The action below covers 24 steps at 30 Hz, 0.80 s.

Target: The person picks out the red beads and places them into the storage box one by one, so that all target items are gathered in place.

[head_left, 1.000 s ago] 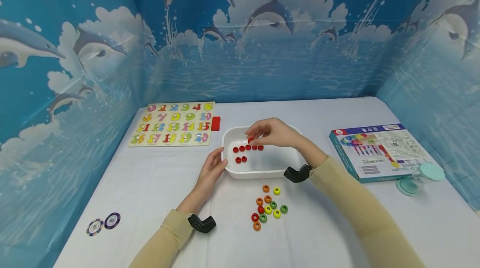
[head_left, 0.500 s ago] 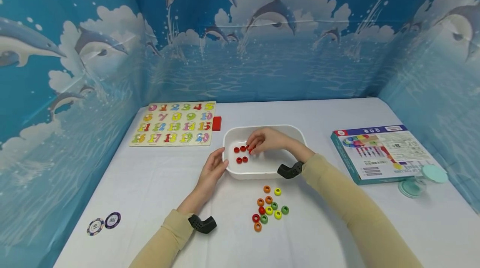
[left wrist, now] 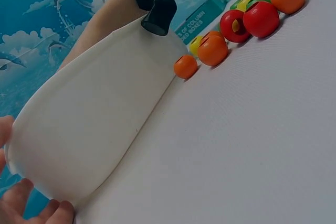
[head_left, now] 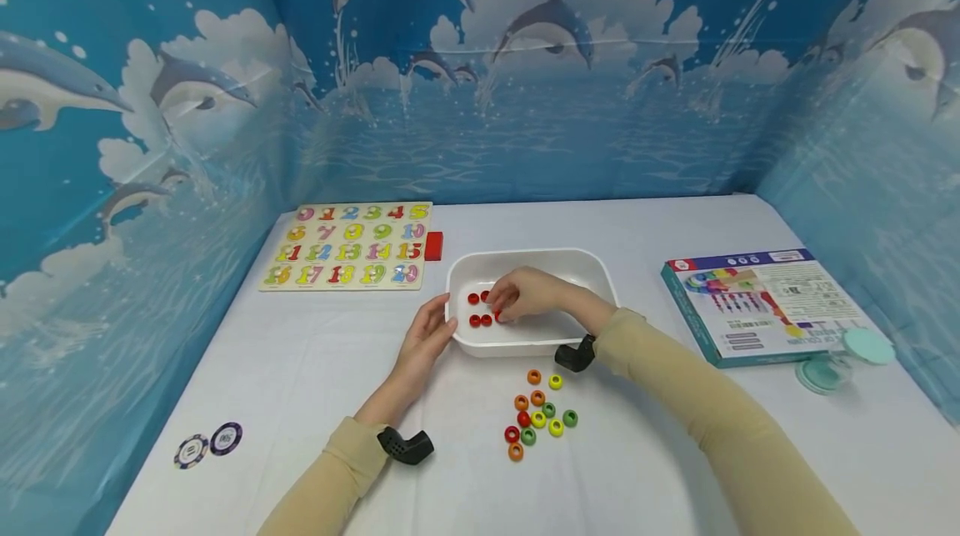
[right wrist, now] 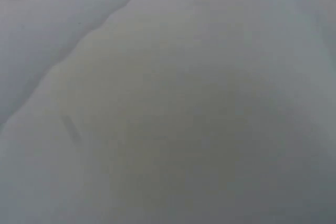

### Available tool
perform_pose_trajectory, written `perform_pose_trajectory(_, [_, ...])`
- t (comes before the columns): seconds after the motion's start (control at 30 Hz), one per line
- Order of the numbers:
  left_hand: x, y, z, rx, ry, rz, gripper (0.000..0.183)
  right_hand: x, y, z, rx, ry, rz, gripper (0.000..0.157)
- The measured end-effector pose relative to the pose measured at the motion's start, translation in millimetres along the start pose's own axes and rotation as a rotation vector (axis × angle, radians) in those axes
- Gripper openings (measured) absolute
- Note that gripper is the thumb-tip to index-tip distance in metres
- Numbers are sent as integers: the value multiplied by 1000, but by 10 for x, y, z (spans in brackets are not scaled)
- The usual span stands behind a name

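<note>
In the head view a white tray point(head_left: 540, 348) stands mid-table. My left hand point(head_left: 420, 344) holds its left end, thumb and fingers at the rim; in the left wrist view several fingertips point(left wrist: 21, 198) show at the tray's end point(left wrist: 100, 114). Inside the tray, my right hand point(head_left: 528, 293) pinches a red bead point(head_left: 498, 317), partly hidden by the fingers. Left of it lie red beads in two rows, one bead point(head_left: 473, 298) in the back row and another bead point(head_left: 475, 321) in the front row. The fingers hide part of the back row. The right wrist view shows mostly a blurred pale surface.
Loose orange, yellow, green and red beads point(head_left: 538, 419) lie in front of the tray. A number board point(head_left: 345, 248) with a red block point(head_left: 433, 246) stands back left, two round chips point(head_left: 226, 438) front left. At right are a box point(head_left: 772, 303) and a lidded jar point(head_left: 823, 373).
My right hand has come down into the tray and toward its front left, bringing a red bead to the front row. My left hand has stayed at the rim.
</note>
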<state>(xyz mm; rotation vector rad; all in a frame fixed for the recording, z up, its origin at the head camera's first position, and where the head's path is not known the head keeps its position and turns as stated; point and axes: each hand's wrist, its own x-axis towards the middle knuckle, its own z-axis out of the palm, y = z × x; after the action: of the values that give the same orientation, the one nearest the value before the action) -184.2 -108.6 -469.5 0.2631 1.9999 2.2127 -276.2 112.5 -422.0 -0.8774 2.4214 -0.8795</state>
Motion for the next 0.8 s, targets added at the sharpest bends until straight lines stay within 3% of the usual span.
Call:
perform_pose_trajectory(0.17, [-61, 156, 39, 11, -25, -11, 51, -127, -77, -138, 10, 119, -26, 36])
perform_pose_trajectory(0.4, [-66, 172, 51, 15, -22, 0, 50, -569, -266, -202, 110, 233, -208, 36])
perform_pose_trajectory(0.6, [-22, 61, 24, -2, -1, -2, 50, -982, -377, 28, 182, 176, -246, 28])
perform_pose_trajectory(0.8, [23, -66, -14, 9, 28, -16, 51, -1180, -308, 441, 222, 53, -294, 23])
